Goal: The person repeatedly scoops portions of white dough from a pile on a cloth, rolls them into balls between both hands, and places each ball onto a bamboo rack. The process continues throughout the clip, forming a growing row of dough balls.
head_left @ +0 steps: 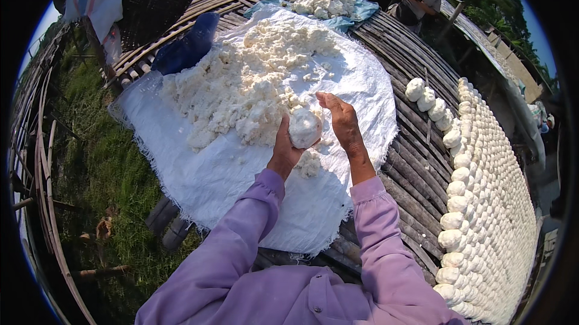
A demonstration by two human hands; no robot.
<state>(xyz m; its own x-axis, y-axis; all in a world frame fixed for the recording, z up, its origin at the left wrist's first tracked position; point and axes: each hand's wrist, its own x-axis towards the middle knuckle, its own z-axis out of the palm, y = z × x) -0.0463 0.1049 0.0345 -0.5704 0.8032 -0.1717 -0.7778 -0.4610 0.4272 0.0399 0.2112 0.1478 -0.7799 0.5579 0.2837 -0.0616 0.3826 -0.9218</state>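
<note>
Now, ball (305, 128) in left grip (284, 149).

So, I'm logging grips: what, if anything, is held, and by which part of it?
The left hand holds the ball by its left side; the underside is hidden. The right hand beside it shows nothing held.

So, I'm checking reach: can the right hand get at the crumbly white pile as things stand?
Probably yes: the right hand looks empty, and nothing visible blocks its way forward to the white pile.

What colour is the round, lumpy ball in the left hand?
The round ball is whitish, best seen in the head view.
</note>
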